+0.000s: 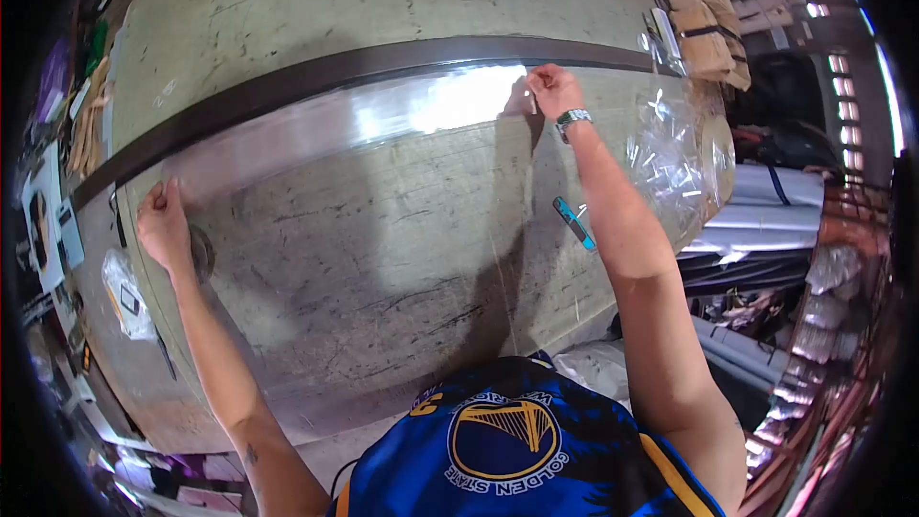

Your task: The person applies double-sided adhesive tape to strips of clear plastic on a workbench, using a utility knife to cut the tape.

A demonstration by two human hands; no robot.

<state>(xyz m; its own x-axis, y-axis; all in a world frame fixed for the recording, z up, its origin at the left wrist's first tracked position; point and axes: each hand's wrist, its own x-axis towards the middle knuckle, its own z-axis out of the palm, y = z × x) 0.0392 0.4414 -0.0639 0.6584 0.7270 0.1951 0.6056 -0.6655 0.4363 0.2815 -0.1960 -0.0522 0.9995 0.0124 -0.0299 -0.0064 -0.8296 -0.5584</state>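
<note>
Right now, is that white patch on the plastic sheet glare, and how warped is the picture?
Head view: yes, glare on the clear plastic sheet, a bright patch beside the right hand; fisheye bends the dark strip and the table edges into arcs; corners are blacked out; the arm's shadow falls under the right forearm; the left hand is sharp.

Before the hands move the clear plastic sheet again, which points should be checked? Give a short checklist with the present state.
1. Left hand grips the clear plastic sheet edge: ok.
2. Right hand pinches the far edge beside the dark strip: ok.
3. Sheet lies flat between the hands: ok.
4. Blue tool is off the sheet: cannot tell.
5. Crumpled plastic at the right is clear of the sheet: cannot tell.
</note>
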